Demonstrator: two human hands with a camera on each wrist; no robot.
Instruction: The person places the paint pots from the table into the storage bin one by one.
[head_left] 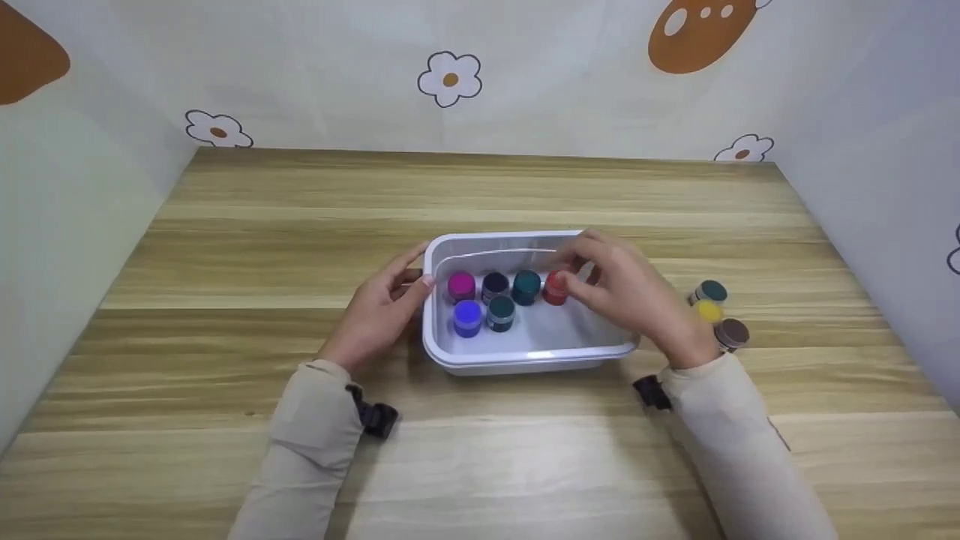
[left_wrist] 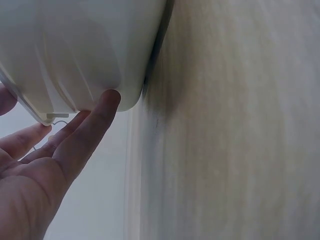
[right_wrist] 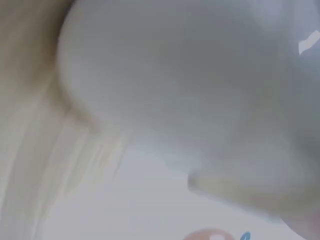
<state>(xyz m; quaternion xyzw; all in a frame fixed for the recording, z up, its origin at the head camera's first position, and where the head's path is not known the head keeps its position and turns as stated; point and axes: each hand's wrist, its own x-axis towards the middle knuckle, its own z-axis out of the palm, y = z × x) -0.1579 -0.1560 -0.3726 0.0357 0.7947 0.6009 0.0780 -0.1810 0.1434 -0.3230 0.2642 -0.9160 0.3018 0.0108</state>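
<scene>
A white plastic bin (head_left: 525, 354) stands on the table, holding several small paint jars. Magenta (head_left: 461, 285), black (head_left: 495, 285) and teal (head_left: 526, 286) jars form the back row with a red paint jar (head_left: 554, 291). In front sit a blue jar (head_left: 466, 318) and a dark green one (head_left: 501, 313). My left hand (head_left: 381, 309) rests against the bin's left end, thumb at the rim; in the left wrist view its fairly straight fingers touch the outer wall (left_wrist: 75, 55). Inside the bin, my right hand (head_left: 626, 281) pinches the red jar between thumb and index finger. The right wrist view is blurred.
Right of the bin, partly behind the right wrist, stand a dark green jar (head_left: 711, 291), a yellow jar (head_left: 707, 311) and a brown jar (head_left: 732, 333). Pale patterned walls (head_left: 337, 82) enclose the wooden table (head_left: 225, 262) at the back and sides.
</scene>
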